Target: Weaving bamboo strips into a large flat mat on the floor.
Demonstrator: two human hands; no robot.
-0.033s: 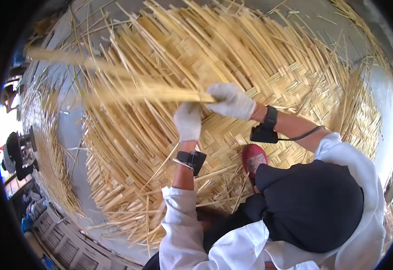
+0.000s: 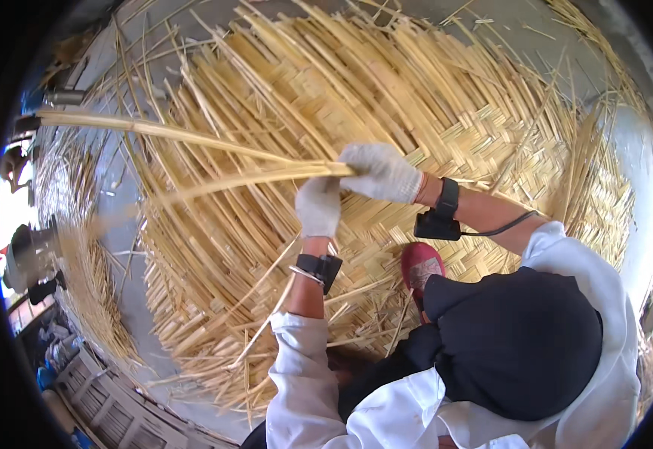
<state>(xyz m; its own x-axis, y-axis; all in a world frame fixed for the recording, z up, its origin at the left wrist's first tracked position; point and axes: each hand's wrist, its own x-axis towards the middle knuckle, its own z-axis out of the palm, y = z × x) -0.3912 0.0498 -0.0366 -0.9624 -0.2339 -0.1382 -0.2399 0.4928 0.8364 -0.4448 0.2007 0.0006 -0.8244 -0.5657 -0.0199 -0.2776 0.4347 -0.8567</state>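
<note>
Okay, a pair of long, flat, pale-yellow split strips of bamboo-like material (image 2: 304, 170) is up in the air, above a large tan mat of the same material (image 2: 506, 146), woven in a herringbone pattern. Strips meet at the right hand (image 2: 382, 172), in a white knitted glove, and fork apart toward the left: upper one sharp, lower one blurred at its far end. Right hand is closed, gripping the joined end between thumb and fingers. Left hand (image 2: 317, 206), also white-gloved, is right under the strips beside the right; its fingertips are hidden, so can't tell whether it's gripping or just touching. Handling, as judged: light, springy, fairly stiff lengthwise, easy to flex across the flat, likely to split along the grain; edges probably sharp or splintery, dry surface may slide a bit in a knit glove. Best hold: flat faces near the joined end, clear of the edges, other hand close by for support since the long free ends would whip about. Around: loose strips lie over the mat, a pile of thin straw-coloured scraps (image 2: 80, 262) sits on the grey floor (image 2: 121, 217) at left, red shoe (image 2: 421, 267) on the mat just below the hands.
</note>
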